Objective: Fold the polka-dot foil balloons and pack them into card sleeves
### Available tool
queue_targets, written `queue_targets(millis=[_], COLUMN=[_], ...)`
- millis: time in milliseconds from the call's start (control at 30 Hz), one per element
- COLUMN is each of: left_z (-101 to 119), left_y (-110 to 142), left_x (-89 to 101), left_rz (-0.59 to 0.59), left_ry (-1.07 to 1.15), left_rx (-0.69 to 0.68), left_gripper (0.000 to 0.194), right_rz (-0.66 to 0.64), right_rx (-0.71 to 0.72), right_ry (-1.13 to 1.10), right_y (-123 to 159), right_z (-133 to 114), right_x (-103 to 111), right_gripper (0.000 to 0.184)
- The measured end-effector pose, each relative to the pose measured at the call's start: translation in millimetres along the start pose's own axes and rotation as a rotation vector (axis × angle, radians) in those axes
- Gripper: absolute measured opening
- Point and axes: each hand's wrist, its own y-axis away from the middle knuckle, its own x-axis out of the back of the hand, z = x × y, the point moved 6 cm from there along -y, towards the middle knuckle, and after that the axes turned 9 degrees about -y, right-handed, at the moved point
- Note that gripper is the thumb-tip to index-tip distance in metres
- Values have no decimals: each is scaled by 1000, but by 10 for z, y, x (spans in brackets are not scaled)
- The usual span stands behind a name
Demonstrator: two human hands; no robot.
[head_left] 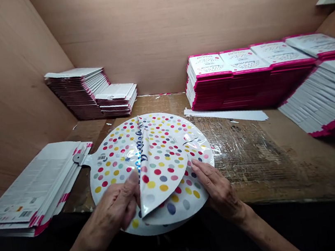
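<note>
A flat round foil balloon, white with coloured dots, lies on the worn table in front of me. Its right half is folded over toward the middle, making a raised flap with blue lettering along the crease. My left hand pinches the lower edge of that flap between thumb and fingers. My right hand lies with fingers pressed on the folded flap's right edge, holding it down. The balloon's neck with a barcode label points left.
A fanned pile of printed white sheets with pink edges sits at left. Two stacks of packs stand at the back left. Long rows of pink-edged packs fill the back right and right side. A white strip lies behind the balloon.
</note>
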Motion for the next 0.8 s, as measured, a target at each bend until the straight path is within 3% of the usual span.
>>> queue_targets(millis=[67,100,133,200,267,333,400,467,533,600,667,733,800], left_z=[50,104,149,141,2,-156,-250,-285,-275,-245,-234,-258,-283], left_y=[-145,-222,-311,-514,-695,-824,-910,-1008,-1128,-1256,-1382,-1488,-1545], left_x=[203,236,214,83,1,34,113,182,233,265,275,271,266], left_rz=[338,435,450,281,85,18,27,81,193,318,396,417,424], left_ry=[-284,-387,-465,-556,-580,-530,-423,-336,-339,-384,-405,-392,-367], left_rx=[-159,-283,-424,-651,-706,-655,-575,-441,-280,-143,-54,-8,-5], left_gripper=[55,51,51,60,69,81,88,81,61,41,29,25,32], right_rz=[-48,-79,-111,-188,-315,-452,-522,-477,-385,-224,-42,64,109], right_rx=[-6,8,28,39,-45,-208,-380,-554,-701,-767,-784,-829,-886], right_ry=[31,30,23,-16,-82,-139,-160,-196,-224,-306,-457,-572,-436], right_y=[73,76,53,-77,-332,-700,-1141,-1547,-1755,-1710,-1429,-1024,-673], right_z=[40,46,42,40,125,348,685,1073,1402,1580,1640,1679,1757], right_x=[-93,-108,-98,-27,39,53,19,-29,-75,-69,-36,-40,-49], right_gripper=[57,52,48,39,33,26,24,32,42,52,63,69,63])
